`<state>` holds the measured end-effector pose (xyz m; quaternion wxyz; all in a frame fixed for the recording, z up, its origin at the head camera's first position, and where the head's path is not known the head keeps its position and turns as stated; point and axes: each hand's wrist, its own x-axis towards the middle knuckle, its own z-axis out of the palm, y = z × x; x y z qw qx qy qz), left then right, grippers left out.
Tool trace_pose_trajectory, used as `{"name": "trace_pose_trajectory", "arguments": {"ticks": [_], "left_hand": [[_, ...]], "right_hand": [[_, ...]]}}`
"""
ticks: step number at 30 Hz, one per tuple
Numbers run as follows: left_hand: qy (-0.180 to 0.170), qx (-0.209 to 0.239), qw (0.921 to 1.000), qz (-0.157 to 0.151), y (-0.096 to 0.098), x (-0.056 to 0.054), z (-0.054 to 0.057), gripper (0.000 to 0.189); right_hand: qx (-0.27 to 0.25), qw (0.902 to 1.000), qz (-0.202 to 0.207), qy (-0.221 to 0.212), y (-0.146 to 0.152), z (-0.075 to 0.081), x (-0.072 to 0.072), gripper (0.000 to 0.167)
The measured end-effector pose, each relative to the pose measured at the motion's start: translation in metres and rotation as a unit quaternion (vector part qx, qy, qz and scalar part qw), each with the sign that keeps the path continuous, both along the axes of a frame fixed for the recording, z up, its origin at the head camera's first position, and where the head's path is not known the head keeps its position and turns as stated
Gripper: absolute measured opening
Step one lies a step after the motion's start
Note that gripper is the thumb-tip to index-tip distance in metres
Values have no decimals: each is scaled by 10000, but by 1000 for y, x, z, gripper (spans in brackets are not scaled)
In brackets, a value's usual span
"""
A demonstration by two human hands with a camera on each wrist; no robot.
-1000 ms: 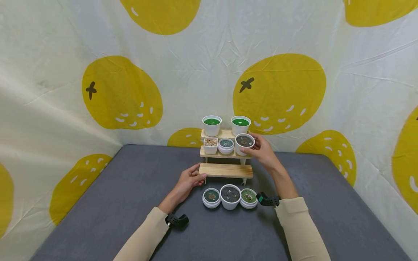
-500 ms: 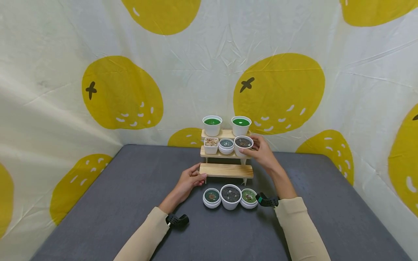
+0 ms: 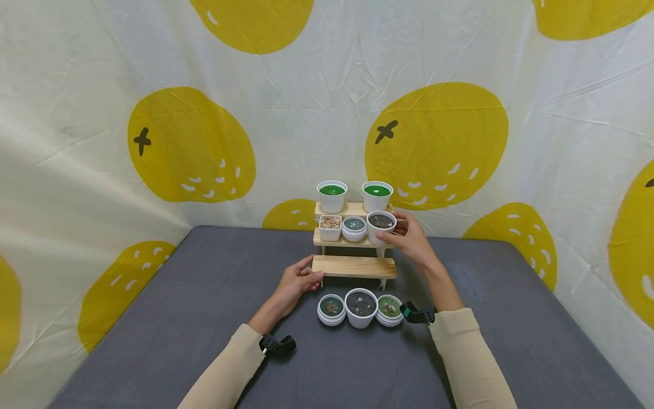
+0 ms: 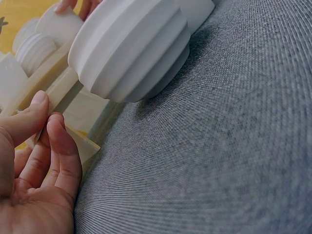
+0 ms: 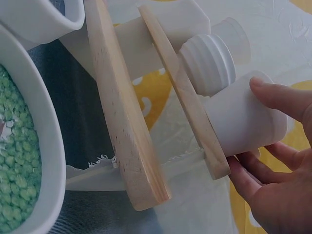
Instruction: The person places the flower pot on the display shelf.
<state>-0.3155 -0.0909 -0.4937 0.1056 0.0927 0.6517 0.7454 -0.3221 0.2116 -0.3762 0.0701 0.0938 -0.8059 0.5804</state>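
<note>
Several fingers of the right hand [image 3: 413, 241] disappear behind the white cup [image 3: 381, 222] in the head view — the right wrist view shows thumb and fingers gripping its wall from opposite sides. The cup's base meets the 3 o'clock end of the middle step [image 3: 344, 245] of the wooden stand [image 3: 353, 261]; whether its weight rests there I cannot tell. The right forearm [image 3: 445, 287] slants in from 5 o'clock.

The left forearm [image 3: 267, 315] reaches up from 7 o'clock, and the left hand [image 3: 296, 285] pinches the front step [image 3: 353, 268] at its 9 o'clock end — thumb above, other fingers partly hidden beneath. On the surface [image 3: 357, 369], at 6 o'clock from the stand, a teal-filled tub [image 3: 331, 310] hides its contents from the left wrist view, while a green-filled tub [image 3: 390, 311] is cut off at the right wrist view's 9 o'clock edge.
</note>
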Motion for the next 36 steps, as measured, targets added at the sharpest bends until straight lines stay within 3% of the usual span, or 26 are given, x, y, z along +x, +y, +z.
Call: {"name": "trace_pose_trajectory", "arguments": {"ticks": [20,27,36], "left_hand": [[107,-5,9999,-32,1,0,-3,79],[17,49,10000,38,2,-2,-1,78],[-22,15,10000,60,0,0,0,77]], "right_hand": [[17,10000,-2,-90,3,2,5,78],[134,9995,50,-282,8,12,14,84],[856,9959,25,-290,24,22,36,86]]}}
